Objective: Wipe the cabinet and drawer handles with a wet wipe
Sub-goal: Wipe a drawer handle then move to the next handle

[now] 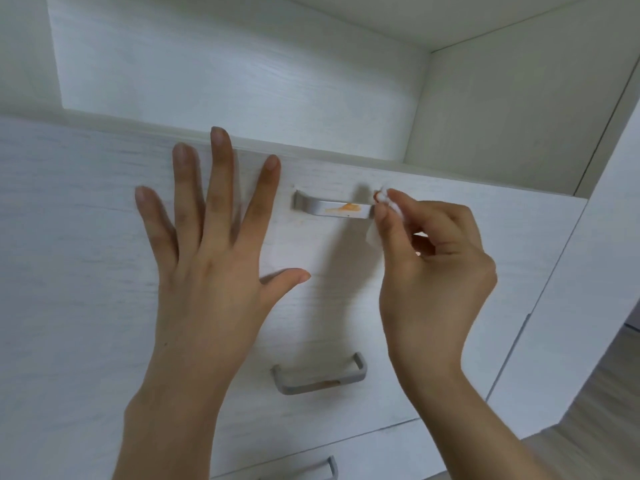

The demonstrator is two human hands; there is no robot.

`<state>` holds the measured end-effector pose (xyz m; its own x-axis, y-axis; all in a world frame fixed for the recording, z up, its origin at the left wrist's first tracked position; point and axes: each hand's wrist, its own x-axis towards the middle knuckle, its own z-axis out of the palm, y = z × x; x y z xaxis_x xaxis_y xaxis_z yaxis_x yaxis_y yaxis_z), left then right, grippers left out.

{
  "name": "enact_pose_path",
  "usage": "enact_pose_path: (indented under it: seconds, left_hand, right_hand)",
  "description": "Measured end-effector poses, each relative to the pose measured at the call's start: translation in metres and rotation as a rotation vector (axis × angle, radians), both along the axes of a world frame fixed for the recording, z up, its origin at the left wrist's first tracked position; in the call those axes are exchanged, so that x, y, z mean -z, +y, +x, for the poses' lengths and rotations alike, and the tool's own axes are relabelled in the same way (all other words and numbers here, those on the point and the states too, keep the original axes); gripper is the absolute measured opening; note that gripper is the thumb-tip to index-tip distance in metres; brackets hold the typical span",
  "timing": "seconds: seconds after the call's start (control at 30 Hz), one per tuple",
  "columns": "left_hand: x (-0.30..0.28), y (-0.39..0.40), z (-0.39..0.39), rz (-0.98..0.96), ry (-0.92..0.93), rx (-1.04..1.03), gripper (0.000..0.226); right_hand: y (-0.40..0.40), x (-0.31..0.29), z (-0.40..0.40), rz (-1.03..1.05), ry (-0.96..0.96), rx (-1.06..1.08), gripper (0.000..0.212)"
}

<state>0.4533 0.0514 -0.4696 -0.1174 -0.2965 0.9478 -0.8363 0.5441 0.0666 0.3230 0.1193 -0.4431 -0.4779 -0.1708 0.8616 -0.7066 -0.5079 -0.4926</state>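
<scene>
White drawer fronts (86,209) filled the view, with an open shelf above. On the top handle (333,206) sat an orange smear (348,207). The right hand (436,271) pinched a wipe (384,206) against that handle's right end. The left hand (211,258) lay spread flat, left of the handle. A second handle (320,375) sat below.

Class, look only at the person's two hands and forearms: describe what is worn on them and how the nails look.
Both the left hand and the right hand are bare: no gloves, rings, watch or bracelets. The forearms are uncovered too, with no sleeves in view. The fingernails are short and unpainted.
</scene>
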Motion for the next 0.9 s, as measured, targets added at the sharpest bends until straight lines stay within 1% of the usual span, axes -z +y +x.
enact_pose_path:
  seconds: [0.07,0.17,0.27,0.37,0.47,0.6,0.63,0.73,0.83,0.9]
  left_hand:
    - [0.000,0.000,0.000,-0.007,0.002,-0.004,0.105]
    - [0.000,-0.001,-0.001,-0.011,0.006,-0.001,0.107]
    - [-0.001,-0.001,-0.002,-0.015,0.005,-0.004,0.107]
    - [-0.001,0.000,-0.002,0.000,0.007,0.003,0.107]
    - [-0.001,0.000,-0.002,0.005,0.006,0.005,0.107]
    - [0.000,-0.001,-0.002,0.004,0.016,0.021,0.107]
    - [0.000,-0.001,-0.002,0.003,0.016,0.020,0.107]
    - [0.000,-0.003,-0.002,-0.013,0.016,0.013,0.106]
    - [0.001,-0.004,-0.002,-0.016,0.014,0.009,0.107]
    - [0.001,-0.003,-0.002,-0.015,0.017,0.010,0.107]
  right_hand:
    - [0.000,0.003,-0.001,0.000,0.059,0.029,0.014]
    - [-0.002,0.004,-0.003,-0.022,0.014,0.001,0.013]
    - [-0.002,0.003,0.002,-0.020,0.083,0.034,0.013]
    - [-0.002,0.004,0.004,-0.031,-0.047,-0.055,0.015]
    - [0.001,0.001,0.008,0.008,0.005,-0.066,0.017]
    - [0.001,-0.003,0.003,-0.041,-0.115,-0.082,0.010]
    - [0.000,-0.002,0.004,-0.033,-0.093,-0.069,0.010]
    - [-0.003,0.003,0.011,-0.003,0.062,-0.013,0.012]
    - [-0.005,0.005,0.009,-0.036,0.006,-0.043,0.011]
    - [-0.004,0.004,0.011,-0.033,0.062,-0.013,0.011]
